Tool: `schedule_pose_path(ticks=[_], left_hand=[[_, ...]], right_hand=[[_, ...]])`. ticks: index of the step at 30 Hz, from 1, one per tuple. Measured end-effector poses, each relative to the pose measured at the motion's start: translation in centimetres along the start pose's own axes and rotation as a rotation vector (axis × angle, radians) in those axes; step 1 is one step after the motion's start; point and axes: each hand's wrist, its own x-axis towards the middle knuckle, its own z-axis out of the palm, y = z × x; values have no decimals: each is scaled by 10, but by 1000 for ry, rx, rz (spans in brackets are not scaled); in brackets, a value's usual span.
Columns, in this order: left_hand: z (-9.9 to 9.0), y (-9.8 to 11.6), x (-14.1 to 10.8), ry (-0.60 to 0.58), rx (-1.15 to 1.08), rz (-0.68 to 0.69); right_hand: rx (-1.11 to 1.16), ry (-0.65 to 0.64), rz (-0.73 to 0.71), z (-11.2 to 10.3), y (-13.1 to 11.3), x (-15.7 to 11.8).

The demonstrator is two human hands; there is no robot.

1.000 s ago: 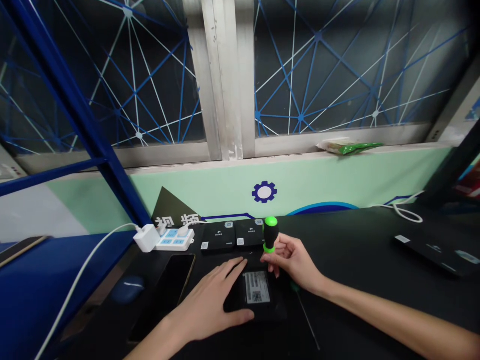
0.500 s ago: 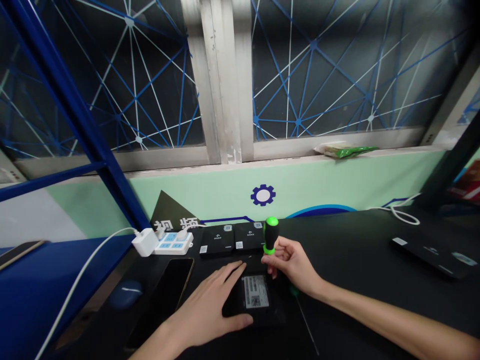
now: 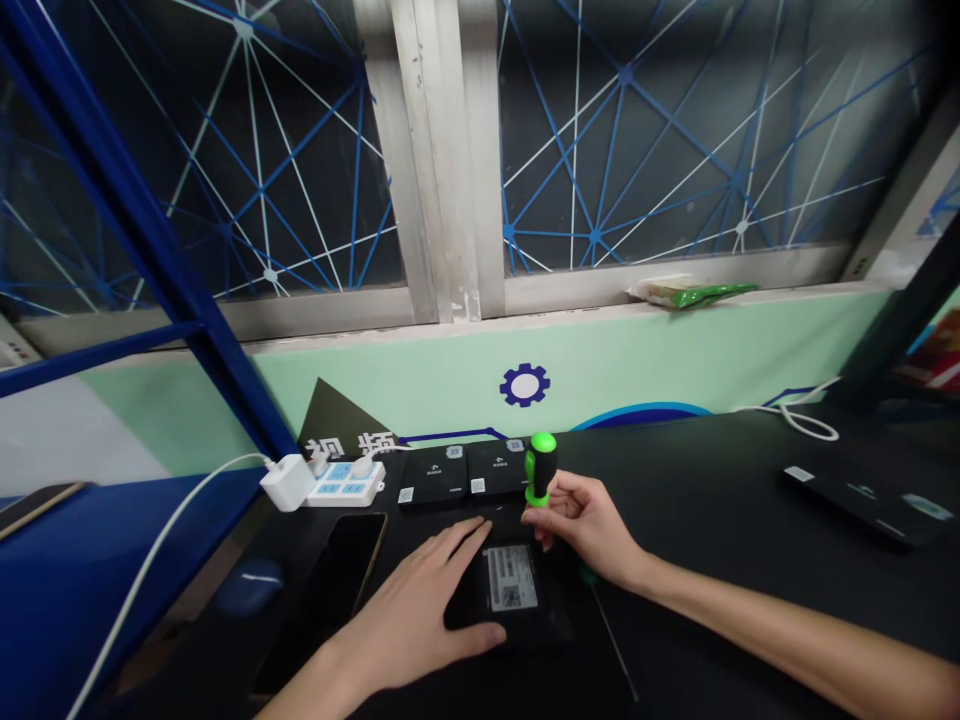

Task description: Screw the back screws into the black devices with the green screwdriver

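A black device with a white printed label (image 3: 513, 578) lies flat on the dark table. Spread over its left side is my left hand (image 3: 420, 610), fingers and thumb apart, resting on it. My right hand (image 3: 589, 525) pinches a green and black screwdriver (image 3: 541, 470) just below its handle, held upright over the device's upper right part. The screwdriver's tip is hidden by the fingers. A second screwdriver (image 3: 615, 641) with a thin shaft lies on the table right of the device, its green handle partly under my right hand.
Behind the device are two black boxes (image 3: 433, 476) and a white power strip (image 3: 346, 484). On the left lie a phone (image 3: 349, 560) and a blue mouse (image 3: 250, 587). A black box (image 3: 866, 503) and a white cable (image 3: 806, 425) are at the right.
The screwdriver's handle looks turned about its axis, with more green showing on its left side. Both hands hold nearly the same place; the view has shifted slightly.
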Motion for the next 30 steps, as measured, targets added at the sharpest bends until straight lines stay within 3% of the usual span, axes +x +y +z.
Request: schedule_pose_path(ticks=[7,14,30], left_hand=[[1,-1,0,12,-11,13],[1,-2,-1,7,-1,8],[-1,1,0,6,-4,9]], right_hand=[[-129,-24,-95,-3,-13,-1],[-119,-26,-163,-9,-13,1],[-249,28,-120,-11,-8,0]])
